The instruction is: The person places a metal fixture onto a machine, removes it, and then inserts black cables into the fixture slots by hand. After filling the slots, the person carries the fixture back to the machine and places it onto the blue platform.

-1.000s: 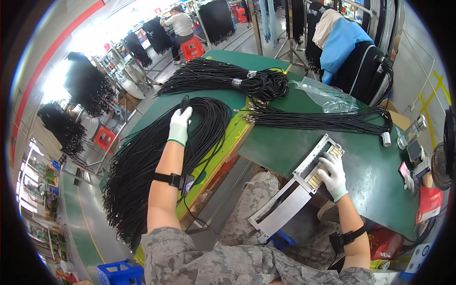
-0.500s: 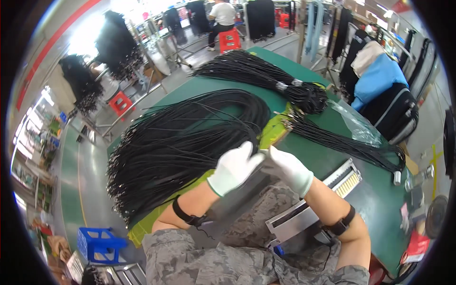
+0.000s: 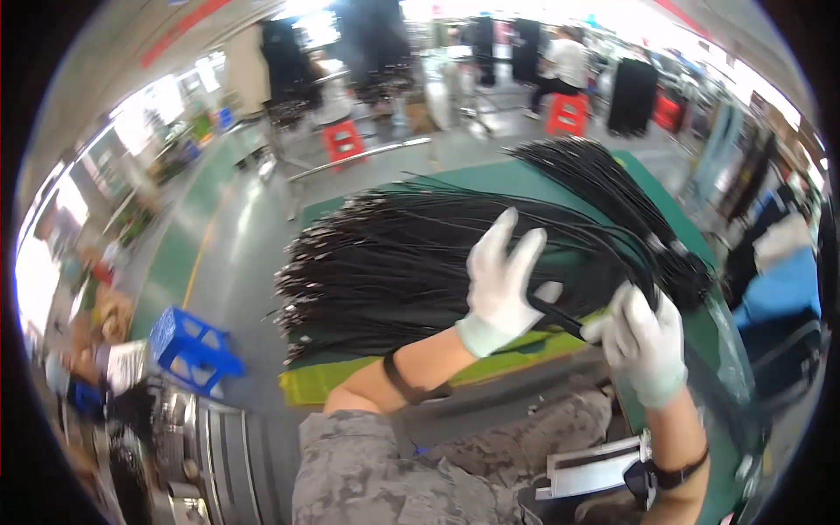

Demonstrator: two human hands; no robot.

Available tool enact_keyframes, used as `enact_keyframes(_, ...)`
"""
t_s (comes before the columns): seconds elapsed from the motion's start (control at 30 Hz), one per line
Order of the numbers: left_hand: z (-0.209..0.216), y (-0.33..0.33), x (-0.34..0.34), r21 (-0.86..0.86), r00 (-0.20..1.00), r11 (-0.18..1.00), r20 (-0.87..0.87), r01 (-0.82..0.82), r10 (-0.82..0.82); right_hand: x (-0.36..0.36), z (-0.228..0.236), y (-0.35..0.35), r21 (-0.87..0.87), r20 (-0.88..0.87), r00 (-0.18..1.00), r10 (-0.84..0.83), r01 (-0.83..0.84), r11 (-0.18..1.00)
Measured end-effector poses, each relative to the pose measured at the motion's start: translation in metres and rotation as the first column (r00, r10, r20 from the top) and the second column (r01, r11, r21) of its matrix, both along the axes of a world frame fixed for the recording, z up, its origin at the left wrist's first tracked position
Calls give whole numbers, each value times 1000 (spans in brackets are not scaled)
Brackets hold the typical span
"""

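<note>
A wide fan of thin black cables (image 3: 385,262) lies on the green table, its metal-tipped ends to the left. Over the fan, my left hand (image 3: 503,284) in a white glove spreads its fingers. Dark strands pass by its thumb; whether it touches them is hard to see. At the fan's right end, my gloved right hand (image 3: 646,341) has its fingers curled round part of the black cables. A second bundle of black cables (image 3: 604,188) lies farther back, bound near its right end.
Yellow-green sheeting (image 3: 350,381) runs along the table's near edge. A silver metal fixture (image 3: 599,468) is by my right forearm. At the left stands a blue plastic stool (image 3: 197,354). Beyond are red stools (image 3: 343,143), hanging racks and a seated person (image 3: 564,66). Clear plastic film (image 3: 733,354) lies right.
My view has swung left. My hands, close together before, are now apart: the left has opened over the cable fan, and the right is at the fan's right end.
</note>
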State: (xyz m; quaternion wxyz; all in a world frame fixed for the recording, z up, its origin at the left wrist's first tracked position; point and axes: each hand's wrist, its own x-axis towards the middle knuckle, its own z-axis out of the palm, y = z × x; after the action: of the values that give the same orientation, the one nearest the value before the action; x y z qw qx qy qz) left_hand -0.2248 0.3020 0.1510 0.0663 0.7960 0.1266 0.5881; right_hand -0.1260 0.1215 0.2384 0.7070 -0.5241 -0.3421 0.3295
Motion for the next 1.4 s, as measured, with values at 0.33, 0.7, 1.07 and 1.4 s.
enact_keyframes(0.33,9,32,14,-72,844,893,-302,444,-444,-21,45,-35,-342,293,953,81,25,940)
enact_keyframes(0.7,18,175,-39,136,879,986,-453,-99,150,66,22,-190,315,466,754,-463,348,883)
enact_keyframes(1.07,98,198,-43,409,903,912,-400,25,155,57,-19,-264,297,-126,854,-504,518,802)
enact_keyframes(1.4,89,88,19,81,688,876,-655,476,-313,4,-95,-394,-85,-500,457,-736,819,567)
